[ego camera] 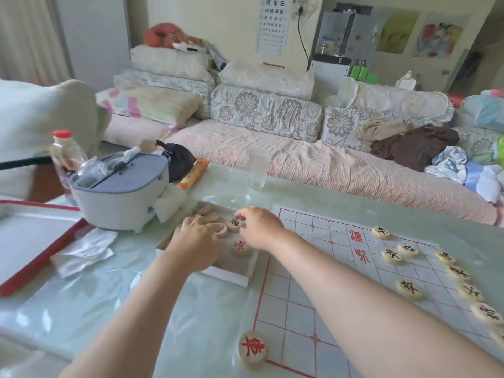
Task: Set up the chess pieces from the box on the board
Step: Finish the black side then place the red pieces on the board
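So, red-gridded paper board (319,226): black-lettered wooden discs (409,289) lining right edge, one red-lettered disc (252,347) sitting near-left.
Shallow white box (229,276): more waiting.
Left hand (199,241), right hand (259,227): fingers (239,214) curling inside, grip unclear.

My pieces (409,289) are pale, smooth wood, my board (286,309) a thin paper-like sheet. The table (218,309) shines glossy, perhaps glass.
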The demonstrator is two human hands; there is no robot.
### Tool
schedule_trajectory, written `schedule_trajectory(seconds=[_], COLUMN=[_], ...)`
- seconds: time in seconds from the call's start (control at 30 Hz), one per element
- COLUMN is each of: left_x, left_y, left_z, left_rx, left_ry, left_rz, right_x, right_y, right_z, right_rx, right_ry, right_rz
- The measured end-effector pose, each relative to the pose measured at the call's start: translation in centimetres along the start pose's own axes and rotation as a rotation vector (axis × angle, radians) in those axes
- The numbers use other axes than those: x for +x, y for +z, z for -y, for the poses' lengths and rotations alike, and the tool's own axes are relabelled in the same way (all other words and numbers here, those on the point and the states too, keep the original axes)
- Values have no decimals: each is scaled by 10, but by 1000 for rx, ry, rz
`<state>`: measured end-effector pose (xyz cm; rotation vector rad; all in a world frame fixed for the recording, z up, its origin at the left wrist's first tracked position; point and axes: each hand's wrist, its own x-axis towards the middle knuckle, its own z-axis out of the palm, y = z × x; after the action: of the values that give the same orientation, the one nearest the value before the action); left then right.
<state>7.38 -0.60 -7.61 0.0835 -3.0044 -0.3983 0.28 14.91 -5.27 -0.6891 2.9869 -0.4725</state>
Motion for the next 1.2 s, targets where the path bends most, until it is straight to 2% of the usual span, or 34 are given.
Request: schedule_trajectory(seconds=[0.23,0.43,0.53,0.63,0.83,1.03,1.13,1.2], left_x=[-1,0,1,4,12,11,13,13], left_y=[-20,-24,-23,-21,-27,-29,-31,-33], left_z=[20,31,31,26,24,39,54,62], left_rx=[-68,-143,-170,-246,-631,-948,-965,-898], left_ry=[35,79,56,2,-145,-312,-388,-396], left_rz=[46,80,53,-38,-189,-199,-231,-276], right_x=[31,40,39,35,24,32,41,50], right_y=[15,22,20,9,-6,-1,9,17], right_z=[16,13,10,11,36,63,66,63], right_rx=[-287,-336,-352,-204,162,302,307,194], right_ry=[-53,-52,-55,-96,-165,-278,-253,-201], right_rz=[171,169,90,13,-13,-26,3,-8])
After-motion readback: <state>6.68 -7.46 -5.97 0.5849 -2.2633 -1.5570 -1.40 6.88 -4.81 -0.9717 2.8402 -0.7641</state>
